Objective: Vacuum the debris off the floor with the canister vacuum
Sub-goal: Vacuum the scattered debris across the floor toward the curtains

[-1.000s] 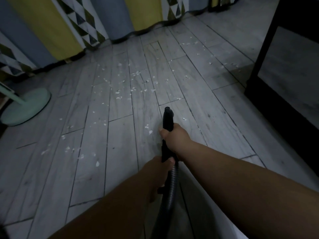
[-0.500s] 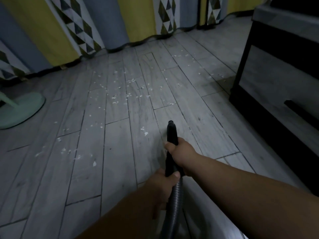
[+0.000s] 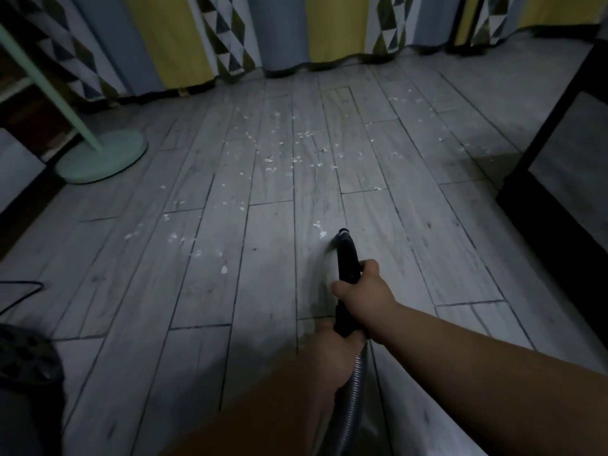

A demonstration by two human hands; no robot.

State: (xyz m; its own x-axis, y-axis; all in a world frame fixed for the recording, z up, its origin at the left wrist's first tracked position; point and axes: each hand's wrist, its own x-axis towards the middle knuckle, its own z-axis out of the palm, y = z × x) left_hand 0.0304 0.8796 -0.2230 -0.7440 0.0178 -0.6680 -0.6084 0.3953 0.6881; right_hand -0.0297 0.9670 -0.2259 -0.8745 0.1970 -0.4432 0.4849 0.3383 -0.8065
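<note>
Right hand (image 3: 362, 289) is wrapping its fingers round the black wand (image 3: 347, 258) at mid-length; left hand (image 3: 335, 352) is gripping the rear end, where the ribbed hose (image 3: 357, 390) joins on. Both hands are clamped firmly on the tool. The wand is sitting low over the plank floor (image 3: 204, 291), right of centre and close in front of the person. Its long axis is running away from the body, roughly along the planks. The open tip (image 3: 343, 231) is pointing forward and down toward the curtains (image 3: 177, 37). Whether the tip is touching the boards, I cannot tell. The nearest flecks (image 3: 320, 230) are lying just left of the mouth, not under it. Most of the debris (image 3: 296, 153) is lying further ahead, with strays well out to the left. Likely risks: the bare narrow mouth is covering little ground, so a straight push may be sliding past flecks or nudging them aside. The hose trailing behind may be tugging the aim off line. A sweep to the left may be running toward the green stand base (image 3: 102, 156) and the thin cable (image 3: 19, 284).
</note>
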